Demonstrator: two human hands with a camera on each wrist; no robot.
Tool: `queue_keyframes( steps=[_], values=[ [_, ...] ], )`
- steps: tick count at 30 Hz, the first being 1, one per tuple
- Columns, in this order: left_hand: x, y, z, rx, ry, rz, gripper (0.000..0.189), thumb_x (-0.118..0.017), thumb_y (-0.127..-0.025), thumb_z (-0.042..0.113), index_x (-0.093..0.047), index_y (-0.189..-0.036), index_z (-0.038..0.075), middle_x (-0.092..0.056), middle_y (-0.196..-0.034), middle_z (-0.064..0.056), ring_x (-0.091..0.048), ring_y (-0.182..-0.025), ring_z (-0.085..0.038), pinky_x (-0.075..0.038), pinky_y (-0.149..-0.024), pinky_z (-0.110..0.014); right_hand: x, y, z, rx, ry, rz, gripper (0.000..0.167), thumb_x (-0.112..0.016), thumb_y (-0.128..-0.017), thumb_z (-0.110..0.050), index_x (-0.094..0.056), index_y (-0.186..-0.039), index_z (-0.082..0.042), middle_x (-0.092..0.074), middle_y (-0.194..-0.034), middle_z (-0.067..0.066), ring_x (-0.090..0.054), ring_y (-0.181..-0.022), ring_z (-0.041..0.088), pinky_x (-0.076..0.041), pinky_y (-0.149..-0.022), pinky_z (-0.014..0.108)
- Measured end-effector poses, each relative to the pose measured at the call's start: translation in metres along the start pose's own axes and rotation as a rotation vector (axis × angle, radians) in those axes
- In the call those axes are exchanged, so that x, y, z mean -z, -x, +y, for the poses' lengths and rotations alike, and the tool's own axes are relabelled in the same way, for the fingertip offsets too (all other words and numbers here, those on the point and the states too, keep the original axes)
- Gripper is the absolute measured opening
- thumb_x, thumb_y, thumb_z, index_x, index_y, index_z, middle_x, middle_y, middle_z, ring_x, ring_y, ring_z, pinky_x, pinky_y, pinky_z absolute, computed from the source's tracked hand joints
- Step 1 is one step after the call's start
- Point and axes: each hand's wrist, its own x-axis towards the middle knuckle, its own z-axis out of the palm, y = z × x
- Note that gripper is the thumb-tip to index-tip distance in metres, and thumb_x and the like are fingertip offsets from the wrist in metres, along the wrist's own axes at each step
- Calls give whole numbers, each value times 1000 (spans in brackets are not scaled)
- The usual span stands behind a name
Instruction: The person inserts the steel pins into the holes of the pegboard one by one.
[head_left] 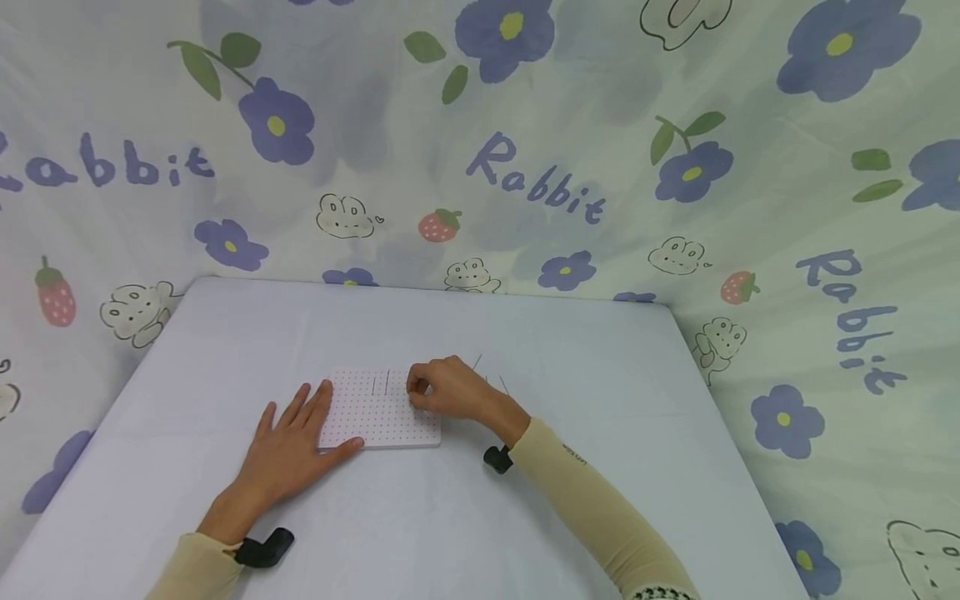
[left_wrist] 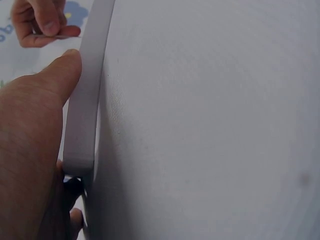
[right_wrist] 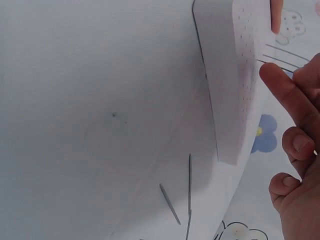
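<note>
A thick white board [head_left: 375, 421] with a grid of small dots lies on the table. Two thin dark needles [head_left: 387, 382] stand up from its far half. My left hand [head_left: 288, 450] lies flat at the board's left side, fingers spread along that edge and thumb on the near edge. Over the board's right part, my right hand [head_left: 450, 387] pinches a thin needle [left_wrist: 65, 36] between thumb and forefinger. In the right wrist view its forefinger [right_wrist: 280, 85] is close to the board's dotted face.
More loose needles [right_wrist: 190, 185] lie on the white-covered table [head_left: 637, 375], right of the board and partly behind the right hand. Behind the table hangs a cloth [head_left: 375, 167] printed with flowers and rabbits. Each wrist wears a black camera [head_left: 266, 548].
</note>
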Motion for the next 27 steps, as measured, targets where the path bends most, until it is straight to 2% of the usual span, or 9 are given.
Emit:
queue_keyframes(
  steps=[3, 10, 21, 27],
  values=[
    [0, 0, 0, 0, 6, 0, 113, -47, -87, 81, -14, -161, 2, -24, -164, -21, -15, -153, -41, -2, -115, -72, -1, 0, 0, 5, 5, -5, 6, -68, -95, -23, -70, -100, -23, -70, -90, -15, -62, -84, 0, -50, -82, 20],
    [1, -1, 0, 1, 3, -2, 113, -47, -87, 81, -14, -161, 2, -25, -164, -21, -14, -153, -41, -2, -115, -71, -3, 0, 1, 18, 29, -10, 5, -67, -94, -22, -70, -97, -25, -69, -87, -17, -61, -82, -1, -50, -92, 28],
    [3, 0, 2, -4, 7, 0, 113, -47, -87, 81, -16, -160, 1, -25, -164, -21, -15, -153, -42, -2, -115, -72, -7, 0, 3, 9, 41, 0, 6, -69, -93, -21, -69, -94, -26, -67, -85, -18, -59, -81, 0, -49, -78, 19],
    [3, 0, 2, -6, 8, 0, 112, -48, -87, 80, -16, -160, 1, -25, -164, -21, -15, -152, -42, -3, -115, -72, -7, -1, 2, 4, 50, -8, 6, -69, -93, -20, -70, -95, -25, -68, -85, -16, -59, -80, 0, -49, -80, 21]
  ],
)
